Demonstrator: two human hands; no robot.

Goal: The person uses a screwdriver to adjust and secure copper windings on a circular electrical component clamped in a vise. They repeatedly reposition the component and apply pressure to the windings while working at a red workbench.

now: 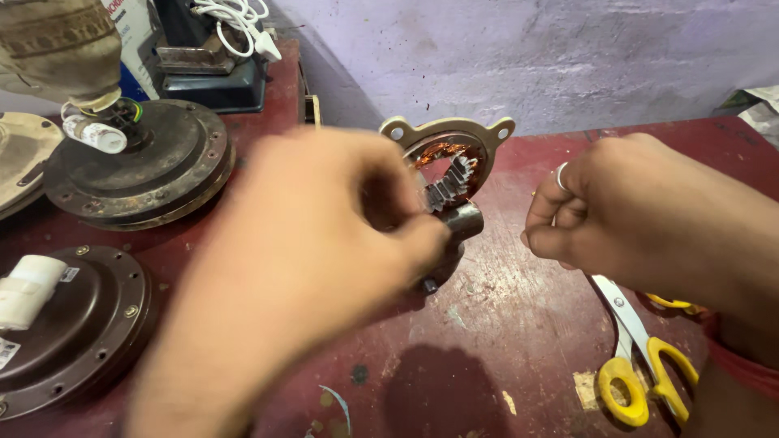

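Two hands up | left hand (324,243) pinched the motor stator (449,174) steady above the worktop (503,324) | right hand (600,211) curled closed, apparently empty, scissors (641,357) lying below.

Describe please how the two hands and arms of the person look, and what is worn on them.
Both forearms are bare, with no sleeves and no gloves. The left hand looks blurred and wears nothing visible. The right hand has a silver ring on one finger, and a red band circles its wrist.
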